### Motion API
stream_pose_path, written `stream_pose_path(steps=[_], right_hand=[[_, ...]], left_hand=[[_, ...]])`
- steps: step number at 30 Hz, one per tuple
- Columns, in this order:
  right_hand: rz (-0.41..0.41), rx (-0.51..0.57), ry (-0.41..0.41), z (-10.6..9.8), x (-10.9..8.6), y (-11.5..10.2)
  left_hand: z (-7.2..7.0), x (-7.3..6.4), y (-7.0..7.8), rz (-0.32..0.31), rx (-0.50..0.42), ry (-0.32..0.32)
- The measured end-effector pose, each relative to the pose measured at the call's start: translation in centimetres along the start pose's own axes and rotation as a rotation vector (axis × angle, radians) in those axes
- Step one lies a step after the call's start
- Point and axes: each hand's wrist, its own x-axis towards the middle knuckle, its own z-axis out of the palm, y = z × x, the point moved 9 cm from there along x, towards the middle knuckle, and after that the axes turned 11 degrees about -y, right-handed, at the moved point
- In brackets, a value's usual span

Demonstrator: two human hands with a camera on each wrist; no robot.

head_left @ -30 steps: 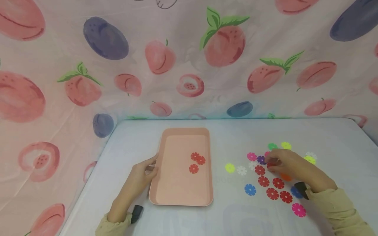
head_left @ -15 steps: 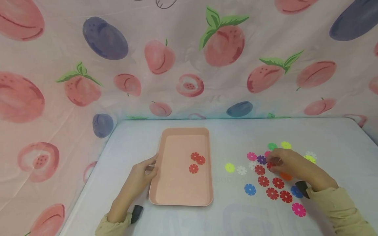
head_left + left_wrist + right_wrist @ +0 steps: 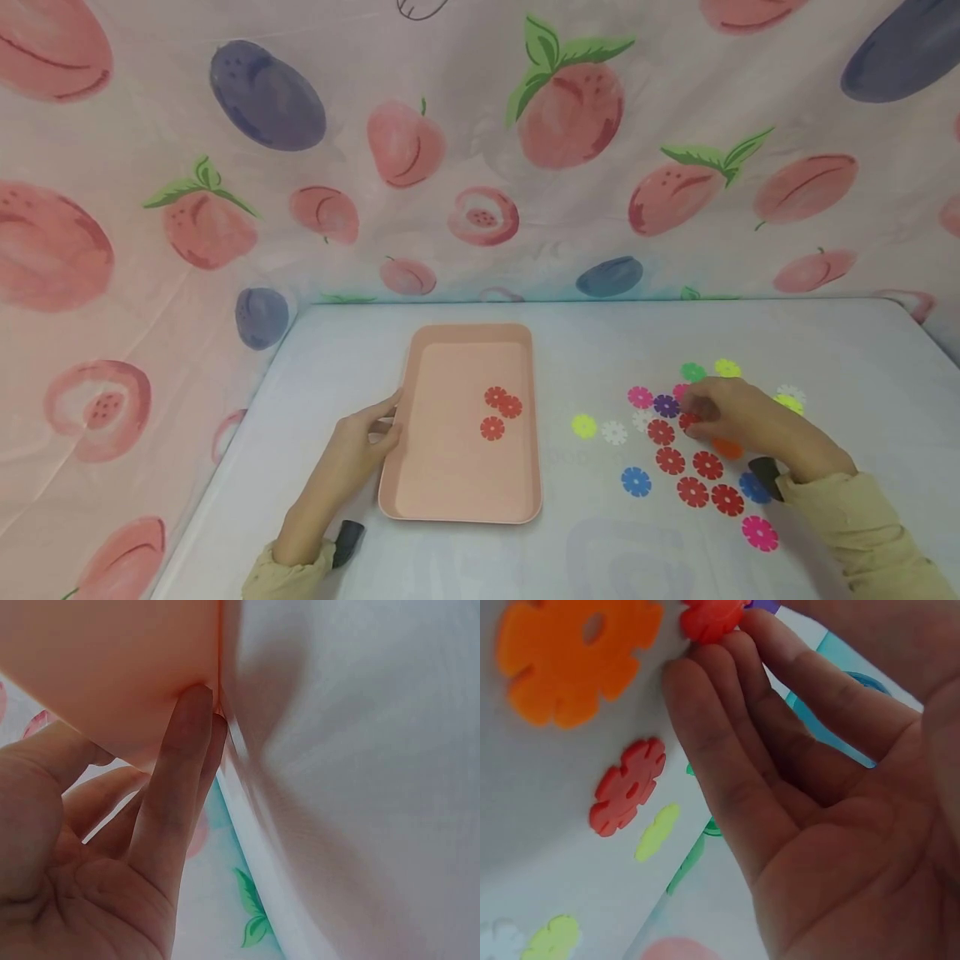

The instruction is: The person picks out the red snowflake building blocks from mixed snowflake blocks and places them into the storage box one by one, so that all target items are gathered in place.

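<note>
My left hand point(image 3: 363, 437) rests against the left side of a pink tray point(image 3: 461, 508). In the left wrist view its fingers point(image 3: 176, 772) lie fairly straight on the tray's outer wall. Three red snowflake discs point(image 3: 492, 429) lie inside the tray, towards its right side. On the right, my right hand point(image 3: 727, 417) reaches down into a spread of snowflake discs, its thumb and fingers pinching a red snowflake disc point(image 3: 687, 422). In the right wrist view the bent fingertips meet that red snowflake disc point(image 3: 714, 616); the thumb's tip is out of view.
More red discs point(image 3: 692, 492) lie below my right hand. Around them are blue point(image 3: 636, 482), purple point(image 3: 666, 406), pink point(image 3: 760, 533), orange point(image 3: 727, 448), green point(image 3: 693, 372), yellow point(image 3: 584, 427) and white discs point(image 3: 615, 432). A fruit-print cloth point(image 3: 480, 150) hangs behind the white table.
Almost nothing differs. My right hand stays at the same red snowflake disc with only a tiny shift of its fingers; the left hand and the tray have not moved.
</note>
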Motion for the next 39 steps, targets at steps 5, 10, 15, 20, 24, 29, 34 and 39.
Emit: stream_pose_path(steps=[5, 10, 15, 20, 24, 29, 34, 39], right_hand=[[0.010, 0.019, -0.012, 0.05, 0.08, 0.31], [0.010, 0.036, -0.005, -0.07, 0.04, 0.33], [0.005, 0.032, 0.018, -0.29, -0.08, 0.29], [0.014, 0.031, 0.031, -0.49, -0.09, 0.41], [0.014, 0.038, 0.030, -0.55, -0.09, 0.40], [0.014, 0.045, 0.024, -0.53, -0.11, 0.35], [0.006, 0.061, 0.014, -0.54, -0.19, 0.39], [-0.004, 0.064, 0.014, -0.68, -0.30, 0.24]], left_hand=[[-0.01, 0.10, 0.08, 0.012, 0.001, 0.006], [-0.07, 0.07, 0.27, 0.018, 0.007, 0.011], [-0.16, -0.05, 0.48, 0.019, 0.009, 0.013], [-0.20, -0.07, 0.58, 0.022, 0.005, 0.014], [-0.23, -0.05, 0.56, 0.025, 0.011, 0.017], [-0.23, -0.05, 0.42, 0.024, 0.021, 0.018], [-0.14, -0.05, 0.23, 0.017, 0.023, 0.013], [-0.14, -0.02, 0.30, 0.026, 0.014, 0.012]])
